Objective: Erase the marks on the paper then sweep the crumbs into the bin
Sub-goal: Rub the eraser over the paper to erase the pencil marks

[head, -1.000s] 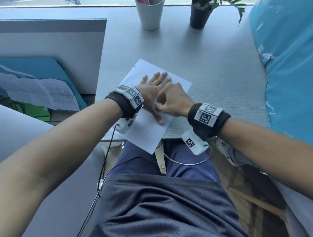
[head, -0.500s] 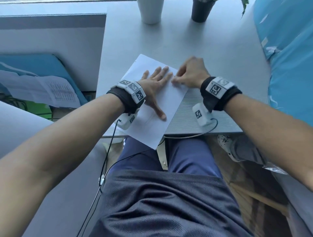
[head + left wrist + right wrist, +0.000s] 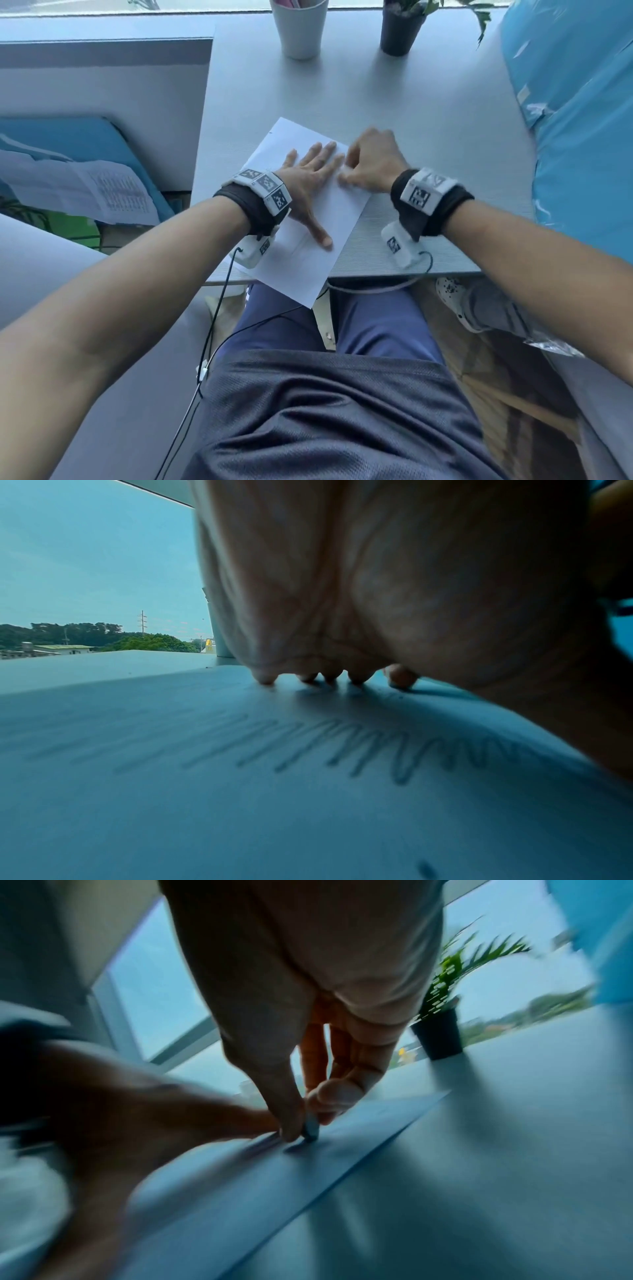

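A white paper (image 3: pixel 301 267) lies slanted on the grey table (image 3: pixel 428 137), its near corner hanging over the front edge. My left hand (image 3: pixel 315 164) presses flat on it with fingers spread. In the left wrist view the fingertips (image 3: pixel 329 677) touch the paper (image 3: pixel 240 804) beyond a row of zigzag pencil marks (image 3: pixel 342 745). My right hand (image 3: pixel 344 174) is at the sheet's right edge, beside the left index finger. The blurred right wrist view shows the right hand (image 3: pixel 304 1118) pinching a small eraser (image 3: pixel 311 1127) between thumb and fingers, its tip on the paper (image 3: pixel 342 1150).
A white cup (image 3: pixel 298 27) and a dark plant pot (image 3: pixel 402 29) stand at the table's far edge. A blue plastic-wrapped bulk (image 3: pixel 575 120) borders the table's right side. Printed papers (image 3: pixel 85 188) lie lower left. No bin is in view.
My right hand swept with the eraser from beside the left thumb out past the left fingertips, then came back a little. The left hand stayed pressed on the paper.
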Demonstrator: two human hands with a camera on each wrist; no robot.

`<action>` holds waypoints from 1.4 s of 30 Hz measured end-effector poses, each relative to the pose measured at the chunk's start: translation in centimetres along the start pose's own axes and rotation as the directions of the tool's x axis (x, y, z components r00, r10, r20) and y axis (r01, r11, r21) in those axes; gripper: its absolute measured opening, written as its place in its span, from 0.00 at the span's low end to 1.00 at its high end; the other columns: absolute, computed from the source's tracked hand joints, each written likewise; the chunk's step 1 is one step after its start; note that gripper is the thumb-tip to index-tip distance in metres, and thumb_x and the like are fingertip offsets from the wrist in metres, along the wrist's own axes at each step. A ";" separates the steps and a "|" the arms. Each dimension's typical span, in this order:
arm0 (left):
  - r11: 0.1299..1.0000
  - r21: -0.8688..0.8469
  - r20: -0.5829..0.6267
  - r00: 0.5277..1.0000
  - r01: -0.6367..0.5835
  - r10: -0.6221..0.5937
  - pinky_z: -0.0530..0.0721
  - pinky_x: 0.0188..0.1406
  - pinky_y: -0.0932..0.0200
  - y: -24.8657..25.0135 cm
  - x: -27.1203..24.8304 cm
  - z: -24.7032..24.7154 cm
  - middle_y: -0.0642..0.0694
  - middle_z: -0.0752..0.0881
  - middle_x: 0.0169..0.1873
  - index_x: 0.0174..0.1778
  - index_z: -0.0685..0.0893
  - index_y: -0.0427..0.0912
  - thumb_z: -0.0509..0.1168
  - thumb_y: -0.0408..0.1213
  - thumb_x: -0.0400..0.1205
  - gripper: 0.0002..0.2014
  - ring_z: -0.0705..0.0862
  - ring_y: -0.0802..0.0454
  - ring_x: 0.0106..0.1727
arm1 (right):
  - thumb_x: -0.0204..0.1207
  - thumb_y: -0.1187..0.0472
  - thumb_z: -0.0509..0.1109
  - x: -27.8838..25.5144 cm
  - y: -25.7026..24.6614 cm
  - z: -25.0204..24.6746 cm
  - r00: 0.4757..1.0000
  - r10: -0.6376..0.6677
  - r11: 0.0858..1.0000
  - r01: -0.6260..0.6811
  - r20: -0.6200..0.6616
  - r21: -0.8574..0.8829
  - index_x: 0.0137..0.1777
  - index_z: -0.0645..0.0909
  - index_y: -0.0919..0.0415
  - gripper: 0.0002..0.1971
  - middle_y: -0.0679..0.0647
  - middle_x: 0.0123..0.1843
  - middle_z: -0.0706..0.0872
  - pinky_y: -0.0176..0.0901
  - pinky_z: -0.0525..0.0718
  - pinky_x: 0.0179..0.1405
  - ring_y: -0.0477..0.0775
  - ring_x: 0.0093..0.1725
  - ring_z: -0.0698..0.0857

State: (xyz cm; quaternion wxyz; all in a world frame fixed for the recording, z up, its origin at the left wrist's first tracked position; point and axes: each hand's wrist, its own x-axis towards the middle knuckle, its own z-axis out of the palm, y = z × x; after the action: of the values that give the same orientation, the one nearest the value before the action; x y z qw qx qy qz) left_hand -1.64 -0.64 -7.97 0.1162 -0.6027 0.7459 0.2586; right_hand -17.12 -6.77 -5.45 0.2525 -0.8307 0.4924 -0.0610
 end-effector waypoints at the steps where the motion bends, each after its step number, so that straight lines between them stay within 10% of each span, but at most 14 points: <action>1: 1.000 0.001 0.004 1.000 0.000 0.000 0.31 0.81 0.33 0.0 0.1 0.0 0.47 0.26 0.83 0.85 0.29 0.47 0.75 0.79 0.43 0.85 0.25 0.48 0.83 | 0.64 0.61 0.76 -1.5 -1.0 1.1 0.997 -0.050 0.999 0.050 0.061 -0.004 0.30 0.86 0.61 0.06 0.52 0.29 0.85 0.37 0.80 0.31 0.48 0.28 0.80; 4: 1.000 0.000 0.009 1.000 -0.002 0.002 0.30 0.81 0.33 0.1 0.1 0.2 0.47 0.26 0.83 0.85 0.29 0.48 0.75 0.78 0.42 0.85 0.24 0.46 0.83 | 0.64 0.60 0.77 -3.6 -2.0 2.3 0.971 -0.146 0.989 0.147 0.191 0.009 0.23 0.81 0.57 0.11 0.51 0.26 0.83 0.40 0.79 0.34 0.49 0.29 0.79; 10: 1.000 -0.003 -0.014 1.000 -0.011 0.011 0.31 0.82 0.35 -0.1 -0.1 0.0 0.48 0.28 0.84 0.86 0.31 0.47 0.77 0.77 0.44 0.85 0.26 0.48 0.83 | 0.65 0.56 0.78 1.5 0.7 -1.3 0.999 0.028 1.000 -0.028 -0.028 -0.007 0.38 0.91 0.60 0.07 0.54 0.37 0.91 0.32 0.79 0.40 0.48 0.36 0.87; 16: 1.000 0.000 0.009 1.000 -0.014 0.014 0.29 0.80 0.33 -0.2 0.3 0.3 0.48 0.25 0.83 0.85 0.28 0.49 0.74 0.80 0.41 0.86 0.23 0.47 0.82 | 0.65 0.62 0.79 -3.0 -1.6 1.8 0.970 -0.129 0.991 0.123 0.207 0.045 0.33 0.89 0.63 0.05 0.51 0.30 0.88 0.22 0.71 0.25 0.45 0.27 0.82; 21: 1.000 0.003 -0.010 1.000 -0.014 0.014 0.31 0.82 0.34 -0.2 0.0 0.1 0.49 0.27 0.84 0.86 0.31 0.47 0.75 0.79 0.43 0.85 0.25 0.49 0.83 | 0.62 0.56 0.81 1.7 1.3 -1.7 0.996 0.068 0.997 -0.066 -0.052 0.039 0.38 0.91 0.60 0.08 0.52 0.35 0.89 0.33 0.82 0.40 0.46 0.35 0.85; 26: 0.999 0.034 0.011 1.000 -0.009 0.009 0.29 0.81 0.33 0.1 0.2 0.0 0.47 0.25 0.83 0.84 0.28 0.47 0.73 0.80 0.42 0.86 0.23 0.47 0.82 | 0.64 0.62 0.78 -3.9 -2.0 2.0 0.979 -0.124 0.992 0.120 0.163 0.034 0.24 0.82 0.57 0.10 0.48 0.25 0.84 0.34 0.79 0.27 0.43 0.25 0.80; 36: 0.999 -0.003 -0.146 0.989 -0.038 0.037 0.38 0.83 0.32 -1.1 -0.5 -0.4 0.48 0.38 0.87 0.88 0.41 0.49 0.73 0.77 0.58 0.71 0.36 0.50 0.87 | 0.59 0.56 0.83 1.6 3.5 -1.1 0.980 0.169 0.983 -0.160 -0.101 0.094 0.35 0.90 0.60 0.09 0.48 0.30 0.85 0.28 0.72 0.27 0.43 0.28 0.80; 42: 1.000 0.006 -0.042 0.999 -0.019 0.019 0.35 0.82 0.32 -1.7 -1.5 0.5 0.50 0.33 0.86 0.87 0.37 0.53 0.70 0.79 0.57 0.71 0.32 0.49 0.85 | 0.62 0.61 0.81 2.5 2.6 -1.5 0.978 0.161 0.987 -0.157 -0.133 0.042 0.35 0.89 0.57 0.04 0.53 0.37 0.89 0.34 0.77 0.39 0.49 0.38 0.85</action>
State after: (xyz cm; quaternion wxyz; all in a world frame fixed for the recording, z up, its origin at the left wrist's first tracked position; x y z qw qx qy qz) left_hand 0.27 0.60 -8.09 0.0997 -0.6005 0.7546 0.2450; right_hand -18.37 -10.44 -5.77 0.2356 -0.7784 0.5724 -0.1048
